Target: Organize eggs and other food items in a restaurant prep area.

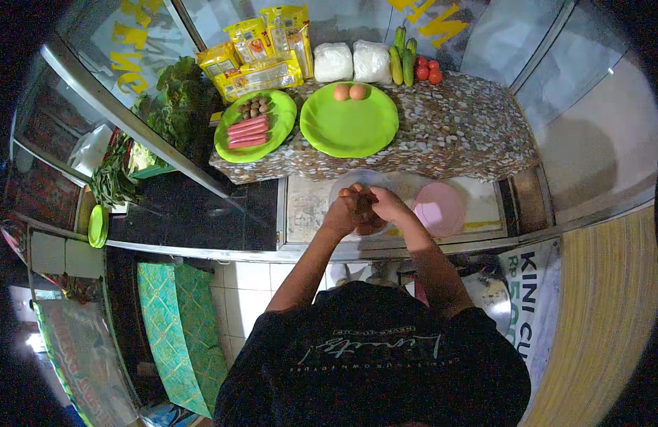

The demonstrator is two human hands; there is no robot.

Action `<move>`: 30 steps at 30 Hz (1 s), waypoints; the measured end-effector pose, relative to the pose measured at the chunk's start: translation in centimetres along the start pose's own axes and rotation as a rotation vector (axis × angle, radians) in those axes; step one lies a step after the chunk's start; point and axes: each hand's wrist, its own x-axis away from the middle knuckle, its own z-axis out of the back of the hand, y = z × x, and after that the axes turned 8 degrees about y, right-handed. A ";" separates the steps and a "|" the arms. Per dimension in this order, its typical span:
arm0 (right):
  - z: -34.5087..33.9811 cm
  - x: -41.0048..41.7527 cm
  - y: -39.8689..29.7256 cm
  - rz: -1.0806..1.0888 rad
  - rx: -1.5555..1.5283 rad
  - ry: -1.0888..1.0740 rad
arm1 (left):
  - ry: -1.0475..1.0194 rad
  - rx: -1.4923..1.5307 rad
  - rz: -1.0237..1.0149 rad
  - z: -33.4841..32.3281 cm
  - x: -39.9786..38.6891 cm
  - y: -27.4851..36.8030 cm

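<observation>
My left hand (341, 214) and my right hand (390, 205) meet over a clear plastic tub (337, 187) on the counter in front of me. Between them they hold a dark brown item (366, 205), partly covered by my fingers; its exact kind is not clear. More reddish-brown contents (370, 228) show low in the tub. A pink round lid or shallow bowl (440, 210) lies just right of my right hand. Beyond the tub, a green plate (350, 125) carries two brown eggs (349, 92) near its far rim.
Another green plate (283, 140) holds pink sausages (248, 132) and meatballs (252, 107). Yellow food packets (262, 74), white bags (333, 62), cucumbers (408, 64) and tomatoes (428, 70) line the back. Leafy greens (174, 107) stand left, behind a slanting metal frame (131, 117).
</observation>
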 end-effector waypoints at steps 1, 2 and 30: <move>0.0 0.0 0.0 0.004 -0.001 -0.008 | 0.003 -0.004 0.007 -0.1 0.0 -0.2; 0.0 0.1 0.0 0.011 -0.007 -0.009 | -0.013 -0.010 0.058 -0.3 0.0 -0.3; 8.3 7.2 -13.9 0.110 -0.724 0.099 | 0.267 0.764 0.313 9.0 -1.4 7.4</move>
